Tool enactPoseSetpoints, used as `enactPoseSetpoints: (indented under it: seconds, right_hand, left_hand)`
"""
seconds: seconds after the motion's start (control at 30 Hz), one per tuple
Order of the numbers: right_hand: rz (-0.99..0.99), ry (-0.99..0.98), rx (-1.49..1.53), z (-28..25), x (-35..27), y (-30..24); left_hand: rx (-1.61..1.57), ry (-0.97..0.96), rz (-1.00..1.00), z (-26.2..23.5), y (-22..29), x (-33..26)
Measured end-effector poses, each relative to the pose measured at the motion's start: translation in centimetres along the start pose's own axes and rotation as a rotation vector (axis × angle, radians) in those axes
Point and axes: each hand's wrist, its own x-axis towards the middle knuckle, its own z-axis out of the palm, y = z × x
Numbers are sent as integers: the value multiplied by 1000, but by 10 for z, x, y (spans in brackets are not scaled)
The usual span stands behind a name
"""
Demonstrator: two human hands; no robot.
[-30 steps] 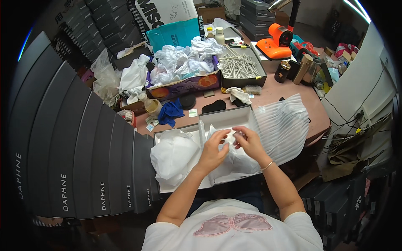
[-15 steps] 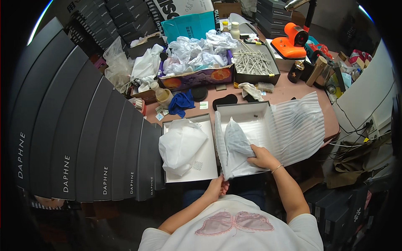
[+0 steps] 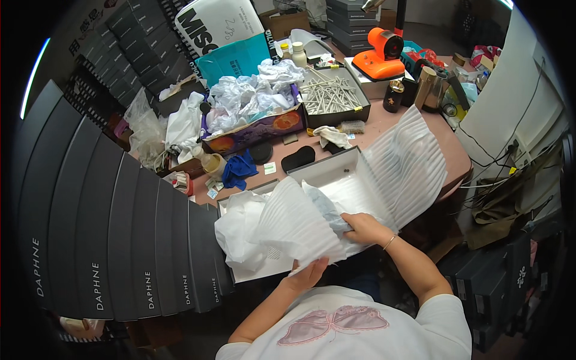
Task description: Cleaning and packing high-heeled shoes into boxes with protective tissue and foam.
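Left hand (image 3: 309,276) fingers pinch the ribbed foam sheet (image 3: 300,225) by its 6 o'clock edge. Right hand (image 3: 363,228) fingers close on the wrapped item (image 3: 327,210) inside the white shoebox (image 3: 336,174). Crumpled tissue paper (image 3: 237,231) lies at 9 o'clock.

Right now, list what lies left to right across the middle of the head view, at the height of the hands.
Row of dark upright boxes → crumpled white tissue paper → ribbed foam sheet lifted by the left hand → right hand → second ribbed foam sheet.
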Motion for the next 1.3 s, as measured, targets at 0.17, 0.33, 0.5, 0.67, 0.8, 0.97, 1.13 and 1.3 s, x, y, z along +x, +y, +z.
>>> enactPoseSetpoints:
  seconds: [0.17,0.33,0.5,0.67,0.8,0.97,1.13,1.3]
  right_hand:
    - [-197,133,361,95,20,54]
    - [-291,415,-192,44,-41,11]
    - [357,160,575,-78,-138,-1]
    - [445,1011,262,-81,-148,78]
    - [400,1143,542,-75,-65,118]
    - [391,933,921,-87,-7,139]
    - [296,808,443,-92,-9,133]
    - [230,1098,1174,-110,-52,128]
  left_hand:
    - [-496,-118,-239,12,-31,47]
    - [187,-149,-185,64,-83,98]
    - [855,-715,-164,78,-71,109]
    - [987,-926,-235,57,-83,130]
    - [801,-696,-202,66,-80,122]
    - [527,-631,-40,95,-58,100]
    - [201,-485,-184,88,-65,94]
    - [-193,-132,-152,40,-20,112]
